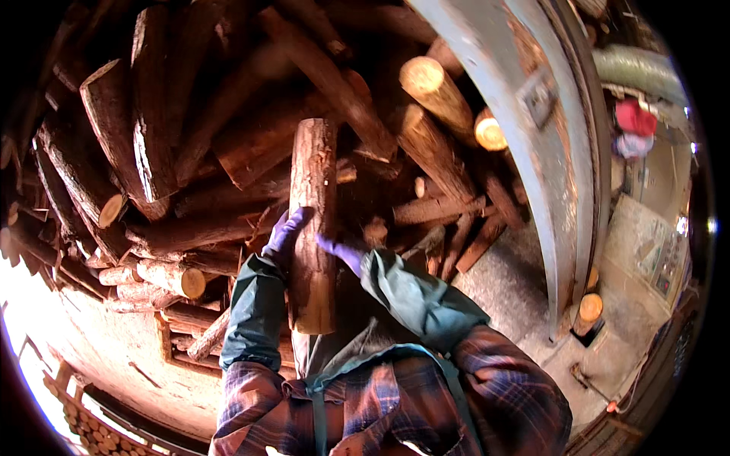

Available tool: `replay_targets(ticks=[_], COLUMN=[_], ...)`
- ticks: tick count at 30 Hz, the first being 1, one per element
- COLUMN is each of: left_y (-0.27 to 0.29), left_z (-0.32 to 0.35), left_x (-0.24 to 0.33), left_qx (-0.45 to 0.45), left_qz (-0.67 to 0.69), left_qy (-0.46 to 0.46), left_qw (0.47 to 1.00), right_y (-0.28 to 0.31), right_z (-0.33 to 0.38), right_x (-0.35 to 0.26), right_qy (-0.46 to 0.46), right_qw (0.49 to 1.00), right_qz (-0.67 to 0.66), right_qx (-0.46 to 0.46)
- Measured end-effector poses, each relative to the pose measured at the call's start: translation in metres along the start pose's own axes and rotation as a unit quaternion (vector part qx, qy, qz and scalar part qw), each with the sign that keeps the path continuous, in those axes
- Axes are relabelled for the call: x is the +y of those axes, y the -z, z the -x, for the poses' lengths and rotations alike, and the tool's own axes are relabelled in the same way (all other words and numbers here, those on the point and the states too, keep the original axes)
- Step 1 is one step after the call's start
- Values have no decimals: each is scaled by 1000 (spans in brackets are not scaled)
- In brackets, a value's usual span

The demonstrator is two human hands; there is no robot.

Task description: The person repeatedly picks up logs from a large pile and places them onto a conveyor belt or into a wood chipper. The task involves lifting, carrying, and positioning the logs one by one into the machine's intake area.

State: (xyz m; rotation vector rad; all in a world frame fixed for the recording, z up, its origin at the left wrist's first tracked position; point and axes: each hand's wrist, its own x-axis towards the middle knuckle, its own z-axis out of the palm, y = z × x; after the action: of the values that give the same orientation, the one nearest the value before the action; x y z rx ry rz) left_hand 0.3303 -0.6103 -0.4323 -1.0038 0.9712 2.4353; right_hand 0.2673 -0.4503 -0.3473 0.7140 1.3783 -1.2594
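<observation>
Bark-covered log [313, 220] held upright in both purple-gloved hands, in front of a big woodpile
Left hand [285, 234] wraps the log's left side about midway up, fingers curled onto the bark; right hand [342, 252] presses the right side slightly lower, fingers partly hidden behind the log, so it is grasping too. Log stands nearly vertical, cut lower end near the person's chest, top end up against the stacked logs [190, 137]. Teal sleeve covers [255, 319] over a plaid shirt [395, 403]. Curved grey metal wall [532, 129] runs down the right side, with a short log stub [589, 310] by its foot on the concrete floor [502, 281]. Red object far upper right, too small to tell
</observation>
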Motion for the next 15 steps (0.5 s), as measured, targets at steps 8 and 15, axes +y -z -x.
replay_targets(ticks=[8,15], left_y=[-99,-254], left_z=[99,112], left_x=[-41,-41], left_qx=[131,-54], left_qz=[56,-117], left_qy=[-189,-536], left_qw=[972,834], right_y=[61,185], right_z=[93,236], right_x=[-23,-130], right_qy=[159,423], right_qw=[961,795], right_qz=[-15,54], right_qx=[-225,-431])
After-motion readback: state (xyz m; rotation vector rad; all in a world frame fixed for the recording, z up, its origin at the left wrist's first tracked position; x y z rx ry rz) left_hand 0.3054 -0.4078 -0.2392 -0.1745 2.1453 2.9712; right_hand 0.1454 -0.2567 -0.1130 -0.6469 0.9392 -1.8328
